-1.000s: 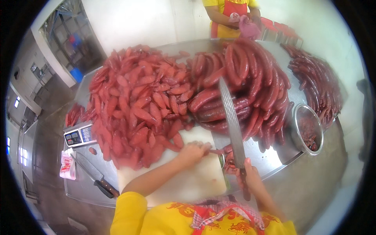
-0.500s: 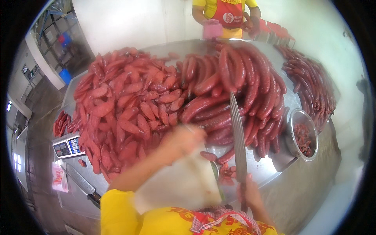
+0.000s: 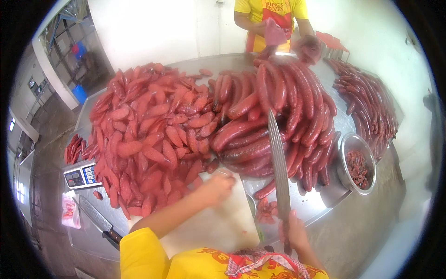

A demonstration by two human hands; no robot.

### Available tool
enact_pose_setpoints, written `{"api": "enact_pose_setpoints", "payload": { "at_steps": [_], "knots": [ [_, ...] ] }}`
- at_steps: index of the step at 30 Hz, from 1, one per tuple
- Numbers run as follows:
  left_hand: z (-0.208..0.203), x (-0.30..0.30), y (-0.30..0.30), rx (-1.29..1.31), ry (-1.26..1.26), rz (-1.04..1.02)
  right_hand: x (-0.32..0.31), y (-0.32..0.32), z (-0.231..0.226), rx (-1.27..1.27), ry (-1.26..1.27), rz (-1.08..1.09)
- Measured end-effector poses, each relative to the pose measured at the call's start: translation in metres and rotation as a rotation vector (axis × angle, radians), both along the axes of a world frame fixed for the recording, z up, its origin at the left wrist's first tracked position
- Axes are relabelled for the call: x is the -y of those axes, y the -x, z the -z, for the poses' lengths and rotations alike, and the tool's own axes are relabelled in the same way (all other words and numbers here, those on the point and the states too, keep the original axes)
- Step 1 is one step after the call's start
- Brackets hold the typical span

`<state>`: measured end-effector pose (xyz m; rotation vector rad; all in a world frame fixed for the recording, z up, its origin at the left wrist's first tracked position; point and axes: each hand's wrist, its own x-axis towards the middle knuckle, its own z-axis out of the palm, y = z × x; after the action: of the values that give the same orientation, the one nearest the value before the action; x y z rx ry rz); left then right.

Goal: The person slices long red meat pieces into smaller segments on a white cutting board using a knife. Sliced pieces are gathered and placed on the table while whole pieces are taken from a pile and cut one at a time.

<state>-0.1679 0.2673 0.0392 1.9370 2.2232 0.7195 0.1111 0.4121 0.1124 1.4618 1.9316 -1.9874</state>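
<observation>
Knife (image 3: 279, 172) in right grip (image 3: 296, 230), clamped round the handle just off the right edge of the cutting board (image 3: 223, 228). Blade long and straight, nearly in line with the view's height, point away from the body and leaning slightly left, toward the heap of whole sausages (image 3: 302, 107). Blade in front of heap in the view; contact or gap, cannot tell. Left grip (image 3: 220, 189) over the far end of the board, fingers curled in; whether together on something or merely bent, cannot tell. Key relation: single sausage (image 3: 265, 189) at the near fringe of the heap, between left grip and blade, to the right of left grip and about level with it. Long axis slanting from lower left, near the board's edge, to upper right, close by the blade. Nearer hand hard to call: left across the board's corner, right farther down the handle. Sliced pieces (image 3: 139, 135) piled against the board's far left side, crowding left wrist and forearm. Meat scraps (image 3: 266, 211) between board and knife, narrowing that gap. Most room over the near half of the board, and to the right of the blade on the bare metal surface (image 3: 309, 204), as far as the steel bowl (image 3: 344, 156) near the right-hand edge. Second knife (image 3: 95, 214) off to the left, well apart from both hands.
</observation>
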Motion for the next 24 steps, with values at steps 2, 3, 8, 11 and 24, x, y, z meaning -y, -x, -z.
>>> {"api": "enact_pose_setpoints", "payload": {
  "at_steps": [2,3,8,11,24],
  "knots": [
    [-0.030,0.030,0.034,-0.100,0.023,-0.209,-0.003,-0.003,0.003,-0.008,0.012,-0.007],
    [-0.047,0.042,0.053,-0.255,-0.005,-0.330,-0.004,-0.004,0.005,-0.021,0.023,-0.015],
    [-0.130,0.080,0.146,-0.708,-0.220,-0.794,-0.006,-0.004,0.017,-0.029,0.073,-0.007],
    [-0.125,0.050,0.178,-0.503,-0.410,-0.638,-0.003,0.000,0.021,-0.004,0.092,0.005],
    [-0.009,-0.086,0.210,-0.468,0.666,-0.284,0.006,0.002,0.016,0.051,0.053,-0.045]
  ]
}}
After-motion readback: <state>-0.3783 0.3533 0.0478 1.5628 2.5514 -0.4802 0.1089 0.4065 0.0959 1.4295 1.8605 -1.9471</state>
